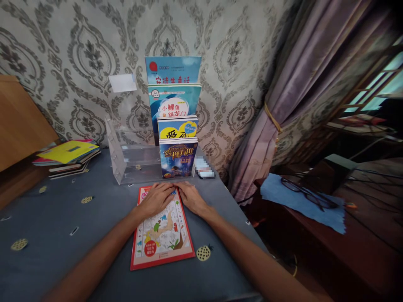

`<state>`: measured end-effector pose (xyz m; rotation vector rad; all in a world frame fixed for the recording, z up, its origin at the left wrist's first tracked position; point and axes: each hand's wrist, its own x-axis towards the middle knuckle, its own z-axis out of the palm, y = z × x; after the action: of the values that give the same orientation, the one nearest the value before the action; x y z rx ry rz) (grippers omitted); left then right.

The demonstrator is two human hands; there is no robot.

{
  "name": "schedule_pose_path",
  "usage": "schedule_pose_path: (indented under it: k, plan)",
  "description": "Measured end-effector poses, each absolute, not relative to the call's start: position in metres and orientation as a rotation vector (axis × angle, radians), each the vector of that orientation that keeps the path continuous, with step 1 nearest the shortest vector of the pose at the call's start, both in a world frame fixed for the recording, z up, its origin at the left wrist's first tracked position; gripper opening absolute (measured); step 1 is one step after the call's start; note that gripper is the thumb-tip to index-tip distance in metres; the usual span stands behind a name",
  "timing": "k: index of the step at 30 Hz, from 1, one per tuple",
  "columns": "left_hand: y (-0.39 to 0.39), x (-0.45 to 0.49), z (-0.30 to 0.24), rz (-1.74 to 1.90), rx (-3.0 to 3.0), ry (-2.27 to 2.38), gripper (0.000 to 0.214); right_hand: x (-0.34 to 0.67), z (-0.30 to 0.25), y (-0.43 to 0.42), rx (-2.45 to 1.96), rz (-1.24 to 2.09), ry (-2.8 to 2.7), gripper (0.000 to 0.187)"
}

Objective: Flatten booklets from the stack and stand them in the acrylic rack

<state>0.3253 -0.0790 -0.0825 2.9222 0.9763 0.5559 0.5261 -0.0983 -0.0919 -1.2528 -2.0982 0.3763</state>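
Observation:
A red-bordered picture book [162, 235] lies flat on the blue-grey tablecloth [63, 218] in front of me. My left hand [156, 199] rests flat on its upper half, fingers stretched out. My right hand [191, 197] lies flat at the book's top right edge, fingers extended and touching the left hand's fingertips. Just beyond my hands stands a clear acrylic stepped rack [126, 161] with several books upright on its right side, the front one dark blue [178, 158].
A stack of books with a yellow one on top [67, 154] sits at the table's far left. A wooden board [19, 121] leans at the left. To the right hang purple curtains [289, 105]; glasses [307, 193] lie on a blue cloth [299, 201] on a lower dark surface.

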Motion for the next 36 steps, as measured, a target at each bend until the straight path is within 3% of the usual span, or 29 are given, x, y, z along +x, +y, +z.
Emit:
schedule_pose_path:
  k: [36]
  plan:
    - [-0.090, 0.322, -0.074, 0.498, 2.935, 0.743, 0.037, 0.528, -0.092, -0.095, -1.242, 0.362, -2.154, 0.043]
